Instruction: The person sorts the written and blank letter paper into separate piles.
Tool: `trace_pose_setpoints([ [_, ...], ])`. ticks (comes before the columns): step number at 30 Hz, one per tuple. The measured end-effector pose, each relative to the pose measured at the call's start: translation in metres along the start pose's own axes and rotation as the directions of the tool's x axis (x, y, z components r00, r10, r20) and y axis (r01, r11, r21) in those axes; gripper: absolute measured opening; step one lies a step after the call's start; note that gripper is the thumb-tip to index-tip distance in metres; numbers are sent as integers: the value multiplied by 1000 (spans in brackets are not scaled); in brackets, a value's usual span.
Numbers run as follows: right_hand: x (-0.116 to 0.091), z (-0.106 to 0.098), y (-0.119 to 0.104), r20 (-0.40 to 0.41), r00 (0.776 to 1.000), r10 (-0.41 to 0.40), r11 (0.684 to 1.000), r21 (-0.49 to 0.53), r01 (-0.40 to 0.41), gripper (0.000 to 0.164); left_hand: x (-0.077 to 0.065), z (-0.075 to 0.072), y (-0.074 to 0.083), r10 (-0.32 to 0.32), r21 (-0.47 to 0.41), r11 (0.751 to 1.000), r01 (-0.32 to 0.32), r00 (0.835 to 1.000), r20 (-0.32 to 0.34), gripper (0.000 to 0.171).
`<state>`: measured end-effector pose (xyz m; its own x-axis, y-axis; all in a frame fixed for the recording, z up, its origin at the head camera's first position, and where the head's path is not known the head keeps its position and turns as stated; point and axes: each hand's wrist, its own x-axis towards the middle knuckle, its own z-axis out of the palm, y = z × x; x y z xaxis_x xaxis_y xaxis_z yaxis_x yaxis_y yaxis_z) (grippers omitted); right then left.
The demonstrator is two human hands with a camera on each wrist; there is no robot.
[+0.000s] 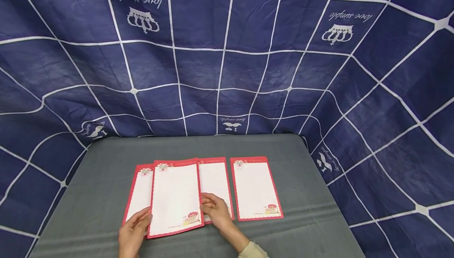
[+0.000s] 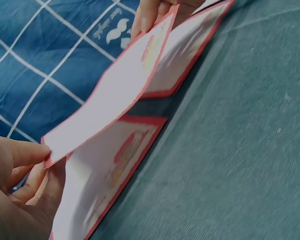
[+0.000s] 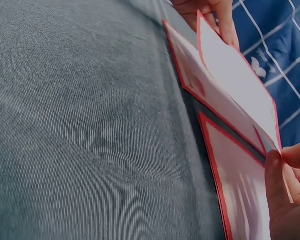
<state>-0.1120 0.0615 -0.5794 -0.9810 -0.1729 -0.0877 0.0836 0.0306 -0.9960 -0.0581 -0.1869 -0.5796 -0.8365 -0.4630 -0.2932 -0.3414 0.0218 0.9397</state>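
Between both hands a red-bordered sheet of letter paper (image 1: 175,195) is raised off the table, slightly bowed. My left hand (image 1: 134,230) pinches its left edge near the lower corner, thumb on one face and fingers behind, as the left wrist view shows. At the opposite edge my right hand (image 1: 217,212) pinches the paper between thumb and fingers. Partly covered beneath it lie two like sheets, a left sheet (image 1: 139,195) and a middle sheet (image 1: 214,179). Apart on the right lies another sheet (image 1: 255,191) with small marks near its top and a printed picture at its lower corner.
A grey cloth (image 1: 291,171) covers the table under the papers. Dark blue curtains (image 1: 198,69) with white grid lines hang behind the table and along both sides.
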Motion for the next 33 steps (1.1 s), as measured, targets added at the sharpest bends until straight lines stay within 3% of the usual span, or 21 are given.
trace_pose_setpoints([
  [9,4,22,16,44,999,1,1000,-24,0,38,6,-16,-7,28,29,999,-26,995,-93,34],
  [21,5,34,24,63,997,-49,992,-116,56,37,15,-29,-15,68,117,992,-55,992,-110,35],
  [25,4,35,25,100,991,-85,990,-107,95,37,17,-30,-15,87,194,979,-63,989,-118,34],
  [33,6,40,26,137,986,-97,992,-67,107,38,18,-33,-14,173,353,929,-112,974,-146,28],
])
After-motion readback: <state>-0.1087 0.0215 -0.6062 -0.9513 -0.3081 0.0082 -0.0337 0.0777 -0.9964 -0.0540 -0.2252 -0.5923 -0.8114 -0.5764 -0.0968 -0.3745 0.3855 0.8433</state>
